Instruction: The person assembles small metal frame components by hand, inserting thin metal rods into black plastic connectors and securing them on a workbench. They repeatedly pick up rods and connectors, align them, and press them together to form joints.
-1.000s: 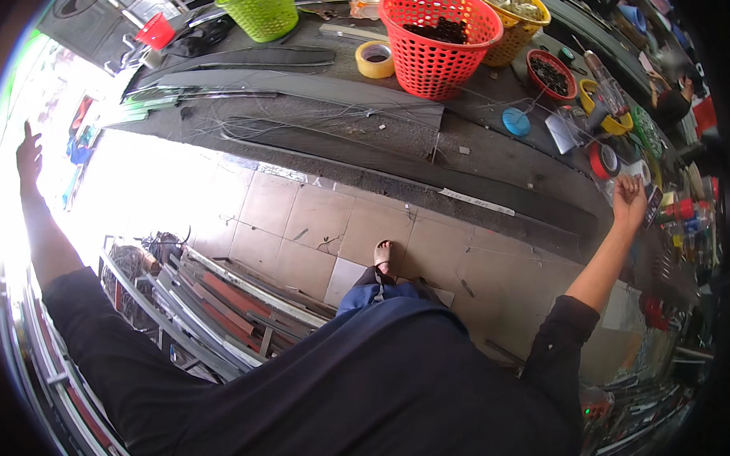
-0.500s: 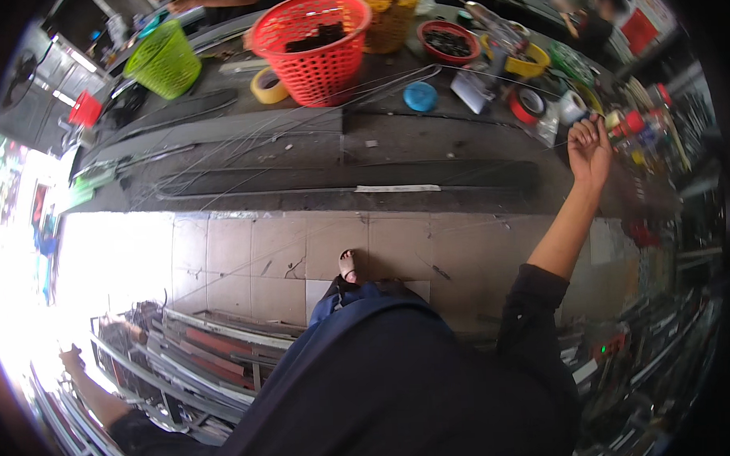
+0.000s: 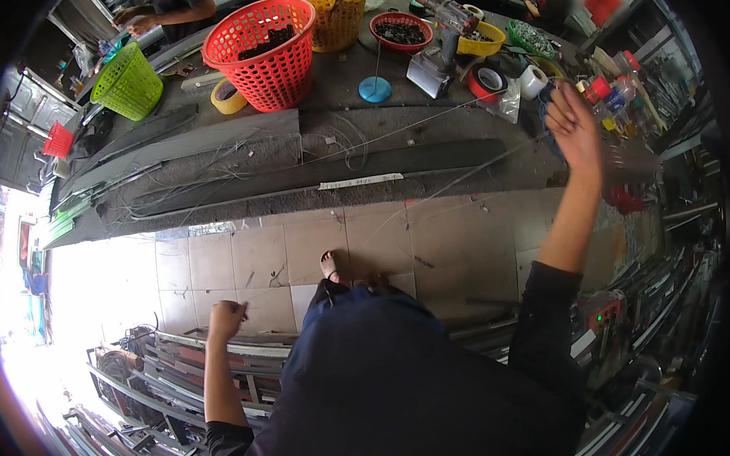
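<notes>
My right hand [image 3: 572, 128] is raised over the right part of the dark workbench [image 3: 242, 164], fingers curled closed. Thin pale cord [image 3: 495, 161] runs from it leftward across the bench, and some loose loops lie on the worktop. Beside its fingers are a dark blue item, partly hidden, and a white roll [image 3: 533, 81]. My left hand [image 3: 226, 320] is closed in a fist, low on the left over the tiled floor. What it holds, if anything, is too small to make out. A long dark strip with a white label [image 3: 361, 181] lies along the near bench edge.
Along the back stand a red basket [image 3: 275, 74], a green basket [image 3: 131, 87], a yellow basket [image 3: 334, 24] and a cordless drill [image 3: 447, 32]. Tape rolls [image 3: 487, 81] and a blue disc [image 3: 375, 89] are nearby. Metal profiles [image 3: 185, 371] lie behind me. Another person [image 3: 182, 9] works at far left.
My left hand has swung inward from the far left, toward my body. My right hand stays raised, fingers more curled. The view has shifted, moving the bench items leftward.
</notes>
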A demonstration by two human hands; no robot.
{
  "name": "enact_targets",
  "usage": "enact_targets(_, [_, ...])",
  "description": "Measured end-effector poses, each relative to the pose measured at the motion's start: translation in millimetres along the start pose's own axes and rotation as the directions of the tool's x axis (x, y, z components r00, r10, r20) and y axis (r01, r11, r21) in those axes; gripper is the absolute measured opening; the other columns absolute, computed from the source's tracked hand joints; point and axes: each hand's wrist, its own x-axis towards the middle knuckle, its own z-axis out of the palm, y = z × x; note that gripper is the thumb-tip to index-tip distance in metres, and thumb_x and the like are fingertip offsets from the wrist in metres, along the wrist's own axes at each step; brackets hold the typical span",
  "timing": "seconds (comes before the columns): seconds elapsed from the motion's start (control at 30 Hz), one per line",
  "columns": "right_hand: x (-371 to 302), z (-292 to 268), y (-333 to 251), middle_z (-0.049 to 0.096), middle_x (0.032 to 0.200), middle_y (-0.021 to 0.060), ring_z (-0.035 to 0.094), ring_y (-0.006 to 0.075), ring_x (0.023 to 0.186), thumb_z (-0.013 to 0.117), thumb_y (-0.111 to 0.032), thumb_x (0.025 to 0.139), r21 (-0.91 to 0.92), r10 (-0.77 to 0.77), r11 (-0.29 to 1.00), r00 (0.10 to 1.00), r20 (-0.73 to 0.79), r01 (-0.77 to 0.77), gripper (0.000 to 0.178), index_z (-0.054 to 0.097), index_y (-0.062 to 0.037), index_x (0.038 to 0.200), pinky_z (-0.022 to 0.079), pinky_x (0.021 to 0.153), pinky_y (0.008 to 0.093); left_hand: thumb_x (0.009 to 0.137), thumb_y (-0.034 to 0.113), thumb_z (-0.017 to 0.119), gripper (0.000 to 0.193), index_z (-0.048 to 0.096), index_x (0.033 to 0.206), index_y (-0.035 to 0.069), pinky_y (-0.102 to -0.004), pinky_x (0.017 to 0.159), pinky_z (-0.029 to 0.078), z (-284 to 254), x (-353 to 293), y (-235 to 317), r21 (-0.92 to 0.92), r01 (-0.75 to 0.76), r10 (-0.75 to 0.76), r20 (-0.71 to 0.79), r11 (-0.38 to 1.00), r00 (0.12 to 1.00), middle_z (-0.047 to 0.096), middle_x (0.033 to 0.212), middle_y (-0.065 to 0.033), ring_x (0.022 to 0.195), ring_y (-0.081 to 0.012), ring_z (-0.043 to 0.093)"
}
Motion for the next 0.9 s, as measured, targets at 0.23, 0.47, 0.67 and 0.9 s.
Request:
enact_targets(0.23, [-125,19,-111,0.042,0.071,-0.0079,0.033,0.0043,0.056,0.074,-0.015,0.11,-0.24,-0.269,0.909,0.921,0.283,0.34,0.017,0.057,-0.0134,0.112,0.026,0.054,0.0258,0.099,0.035,0.083,0.029,0.089,0.097,0.007,-0.0494,0.103,0.06,86,-10,55,0.094,-0.231,0.241,-0.109,0.968,0.964,0.076,0.117,-0.0185,0.117,-0.0401,0.072])
enact_targets(0.47, [-264,15,-165,0.046,0.061,-0.0046,0.034,0.005,0.047,0.072,-0.012,0.107,-0.073,-0.601,0.785,0.785,0.148,0.615,0.016,0.058,-0.0138,0.1,0.025,0.048,0.0253,0.092,0.042,0.088,0.06,0.077,0.143,0.015,-0.0592,0.115,0.055,118,-43,67,0.157,0.104,-0.127,0.146,0.982,0.981,0.071,0.146,-0.0197,0.136,-0.0424,0.068])
enact_targets(0.67, [-331,-20,-176,0.032,0.072,-0.0036,0.03,0.0076,0.063,0.065,-0.014,0.115,-0.307,-0.618,0.759,0.784,-0.063,0.574,0.011,0.056,-0.0068,0.115,0.03,0.063,0.0315,0.066,0.041,0.112,0.142,0.031,0.18,0.013,-0.0647,0.12,0.052,-5,-40,199,-0.92,-0.278,0.688,-0.013,0.276,0.725,0.061,0.162,-0.0258,0.151,-0.0428,0.06])
enact_targets(0.9, [-329,-147,-148,0.029,0.081,-0.0046,0.031,0.008,0.072,0.06,-0.027,0.122,-0.486,-0.5,0.856,0.521,-0.692,0.175,0.031,0.069,-0.0023,0.139,0.026,0.066,0.03,0.123,0.048,0.052,0.044,0.057,0.149,0.013,-0.0612,0.114,0.055,-164,-17,148,-0.869,-0.395,0.196,-0.46,-0.298,0.866,0.063,0.141,-0.0129,0.134,-0.0366,0.064])
